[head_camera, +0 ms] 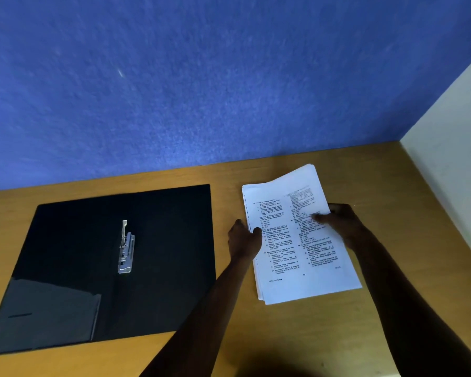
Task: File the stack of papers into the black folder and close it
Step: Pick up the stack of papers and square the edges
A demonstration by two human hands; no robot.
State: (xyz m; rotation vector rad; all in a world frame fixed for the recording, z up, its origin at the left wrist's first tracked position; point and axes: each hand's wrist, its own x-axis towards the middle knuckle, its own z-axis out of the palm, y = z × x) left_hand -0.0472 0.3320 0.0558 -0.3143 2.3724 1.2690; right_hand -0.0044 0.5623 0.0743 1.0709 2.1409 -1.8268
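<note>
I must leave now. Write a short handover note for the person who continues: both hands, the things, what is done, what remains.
Left hand: grips the left edge of the white printed paper stack.
Right hand: holds the stack's right edge, thumb on top.
Stack: on the wooden desk, right of the black plastic folder.
Folder: lies open and flat; its silver metal clip has its lever raised.
Done: folder opened.
Left: put the stack under the clip, then close the folder.
</note>
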